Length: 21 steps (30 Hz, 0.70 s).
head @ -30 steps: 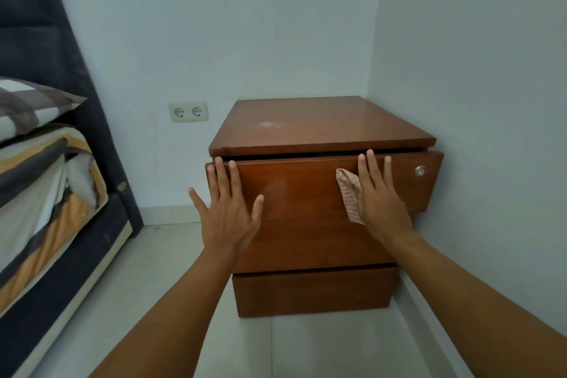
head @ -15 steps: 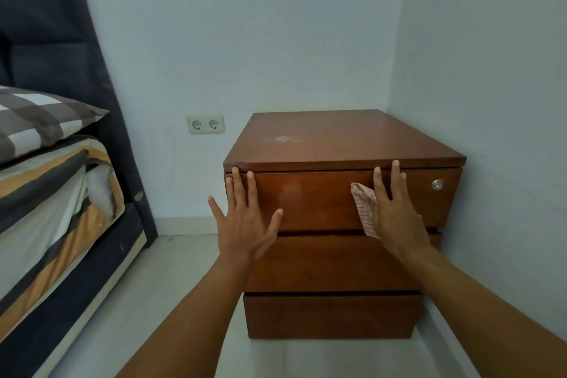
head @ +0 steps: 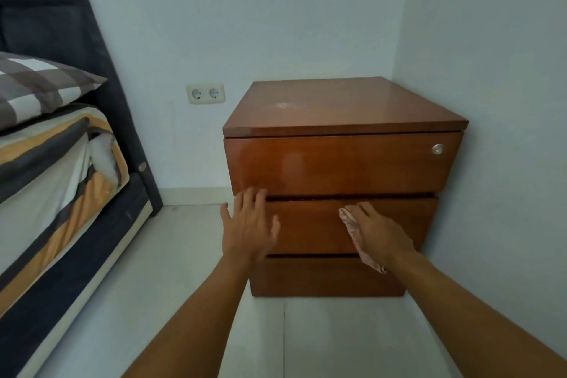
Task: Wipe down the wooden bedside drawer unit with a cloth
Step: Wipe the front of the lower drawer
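Observation:
The wooden bedside drawer unit (head: 343, 163) stands in the room corner with three drawer fronts, all pushed in; the top front carries a round metal lock (head: 437, 149). My left hand (head: 250, 228) lies flat with spread fingers on the left end of the middle drawer front. My right hand (head: 380, 233) presses a pink checked cloth (head: 357, 236) flat against the right half of the same front. Most of the cloth is hidden under the palm; its edge hangs down past the wrist.
A bed (head: 58, 169) with striped bedding and a checked pillow (head: 36, 86) stands at the left against a dark headboard. A double wall socket (head: 205, 93) sits left of the unit. The wall (head: 506, 132) touches the unit's right side. Pale tiled floor (head: 184, 270) lies between bed and unit.
The top drawer was pushed shut. Both hands then slid down from the top drawer front to the middle one, the right hand carrying the cloth with it.

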Each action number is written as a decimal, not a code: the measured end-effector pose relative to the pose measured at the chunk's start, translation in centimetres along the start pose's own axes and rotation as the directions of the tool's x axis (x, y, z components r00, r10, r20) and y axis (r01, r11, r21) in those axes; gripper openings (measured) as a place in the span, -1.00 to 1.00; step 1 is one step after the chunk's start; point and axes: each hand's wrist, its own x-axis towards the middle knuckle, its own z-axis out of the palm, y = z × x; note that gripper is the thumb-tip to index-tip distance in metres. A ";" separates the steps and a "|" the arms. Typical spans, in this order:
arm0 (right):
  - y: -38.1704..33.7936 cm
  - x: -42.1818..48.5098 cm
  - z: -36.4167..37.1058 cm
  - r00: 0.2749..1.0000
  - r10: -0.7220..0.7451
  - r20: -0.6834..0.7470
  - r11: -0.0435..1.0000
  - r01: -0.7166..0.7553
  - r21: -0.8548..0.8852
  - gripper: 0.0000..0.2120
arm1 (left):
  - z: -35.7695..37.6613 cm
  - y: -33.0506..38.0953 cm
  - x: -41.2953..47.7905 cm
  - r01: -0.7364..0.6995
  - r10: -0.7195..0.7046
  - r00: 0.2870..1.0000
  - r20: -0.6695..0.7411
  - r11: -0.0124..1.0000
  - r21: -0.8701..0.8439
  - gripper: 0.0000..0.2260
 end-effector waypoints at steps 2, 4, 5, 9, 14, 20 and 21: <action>0.0 0.4 1.3 0.997 0.052 0.054 0.999 -0.053 0.012 -0.40 | 2.2 -0.2 -1.2 0.032 -0.034 0.992 0.124 0.999 0.017 -0.39; -0.1 1.1 2.1 0.993 0.089 0.084 0.996 -0.089 -0.001 -0.29 | 3.7 -0.3 -1.1 0.052 -0.054 0.982 0.184 0.999 0.016 -0.36; -0.1 1.4 2.4 0.990 0.106 0.090 0.994 -0.105 -0.010 -0.26 | 4.2 -0.3 -0.9 0.053 -0.056 0.979 0.195 0.998 0.021 -0.34; -0.2 2.6 2.7 0.983 0.170 0.072 0.985 -0.171 0.006 -0.29 | 5.0 0.0 0.2 0.061 -0.067 0.983 0.170 0.997 0.042 -0.35; -0.4 3.1 2.3 0.975 0.195 0.109 0.979 -0.200 0.038 -0.27 | 5.1 -0.3 1.5 0.093 -0.100 0.984 0.150 0.994 0.048 -0.31; -0.4 3.1 2.0 0.968 0.200 0.149 0.975 -0.212 0.066 -0.26 | 5.3 0.3 1.1 0.141 -0.150 0.976 0.157 0.988 0.070 -0.27; -0.3 3.1 1.9 0.968 0.199 0.153 0.975 -0.212 0.073 -0.26 | 5.2 0.5 1.1 0.156 -0.164 0.974 0.158 0.986 0.060 -0.26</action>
